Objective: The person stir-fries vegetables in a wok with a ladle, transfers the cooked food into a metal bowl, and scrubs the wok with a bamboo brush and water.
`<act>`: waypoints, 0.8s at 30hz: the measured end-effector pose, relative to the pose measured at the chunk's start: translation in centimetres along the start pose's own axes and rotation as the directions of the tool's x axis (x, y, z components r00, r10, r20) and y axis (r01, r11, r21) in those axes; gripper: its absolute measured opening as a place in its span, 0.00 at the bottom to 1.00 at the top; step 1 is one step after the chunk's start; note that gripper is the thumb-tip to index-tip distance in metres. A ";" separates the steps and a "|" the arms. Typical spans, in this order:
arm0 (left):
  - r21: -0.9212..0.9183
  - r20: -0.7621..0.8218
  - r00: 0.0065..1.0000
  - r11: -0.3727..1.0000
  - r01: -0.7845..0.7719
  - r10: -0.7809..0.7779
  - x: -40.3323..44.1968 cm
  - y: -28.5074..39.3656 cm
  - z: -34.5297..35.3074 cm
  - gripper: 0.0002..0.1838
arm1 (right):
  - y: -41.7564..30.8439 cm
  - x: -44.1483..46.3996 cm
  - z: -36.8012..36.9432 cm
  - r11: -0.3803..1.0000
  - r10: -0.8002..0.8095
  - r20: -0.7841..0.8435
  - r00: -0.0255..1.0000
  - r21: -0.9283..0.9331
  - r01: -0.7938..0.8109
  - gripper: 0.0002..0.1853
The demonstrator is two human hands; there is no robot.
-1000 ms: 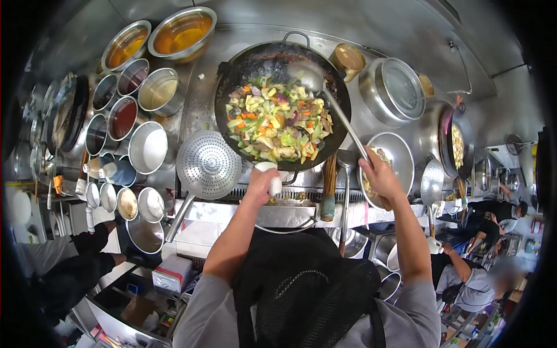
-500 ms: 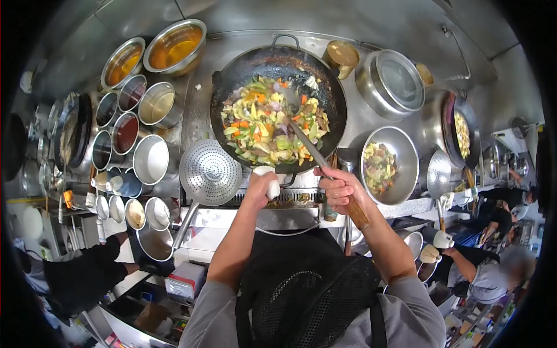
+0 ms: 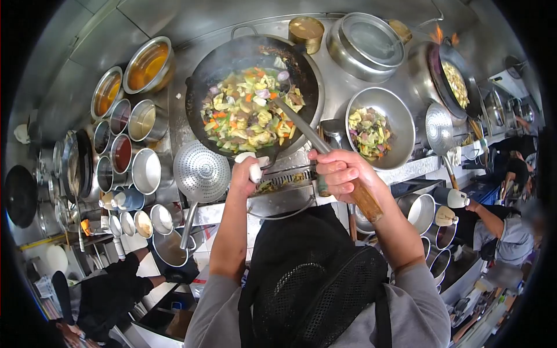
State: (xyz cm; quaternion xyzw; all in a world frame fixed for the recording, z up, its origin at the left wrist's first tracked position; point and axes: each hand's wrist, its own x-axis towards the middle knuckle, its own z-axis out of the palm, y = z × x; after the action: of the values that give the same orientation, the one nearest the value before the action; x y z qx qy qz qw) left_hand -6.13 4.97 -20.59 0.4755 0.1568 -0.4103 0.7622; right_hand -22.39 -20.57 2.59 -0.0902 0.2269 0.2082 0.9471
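Note:
My left hand (image 3: 243,176) is closed on a white cloth (image 3: 253,165) at the near rim of the black wok (image 3: 301,64). Chopped vegetables and meat (image 3: 252,113) lie in the wok, with faint steam above them. My right hand (image 3: 343,176) grips the wooden handle of a ladle (image 3: 307,130); its metal shaft slants up and left into the food, where the ladle's head is hidden. Right of the wok, a steel bowl (image 3: 400,142) holds more of the mixed food. On the left, a perforated strainer (image 3: 201,172) rests beside the wok.
Bowls of orange liquid (image 3: 146,66) and several metal pots (image 3: 146,171) stand at the left. A lidded pot (image 3: 368,43) and a tin (image 3: 306,32) are behind. Flames rise by another wok (image 3: 455,84) at the right. People (image 3: 505,232) work at both sides.
The ladle has moved from the wok's back right into the food, its handle now slanting closer to me. The view has shifted right. The cloth stays in my left hand.

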 end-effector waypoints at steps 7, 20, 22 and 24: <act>-0.029 0.017 1.000 0.999 -0.019 0.019 0.0 -0.2 -0.1 0.19 | 0.3 -5.6 0.5 0.990 -0.046 0.017 0.999 0.132 0.044 0.09; 0.001 -0.034 0.999 1.000 0.031 -0.031 0.8 -0.2 -1.1 0.17 | 4.3 -19.2 -5.0 0.850 -0.507 -0.460 0.729 -0.410 0.332 0.13; 0.012 -0.056 0.998 1.000 0.003 -0.002 -0.2 0.0 0.1 0.18 | 4.7 -17.8 -8.4 0.771 -0.557 -0.617 0.557 -0.633 0.070 0.16; 0.007 -0.031 0.999 1.000 0.014 -0.013 0.2 -0.1 -0.6 0.18 | 5.6 -17.1 -17.4 0.406 -0.775 -0.520 0.359 -0.845 -0.347 0.20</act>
State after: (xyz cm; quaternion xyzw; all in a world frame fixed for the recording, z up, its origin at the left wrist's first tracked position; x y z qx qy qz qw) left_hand -5.98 5.33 -21.04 0.4835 0.1705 -0.4084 0.7552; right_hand -45.44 -26.20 -5.15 -0.6995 0.5347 0.0439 0.4722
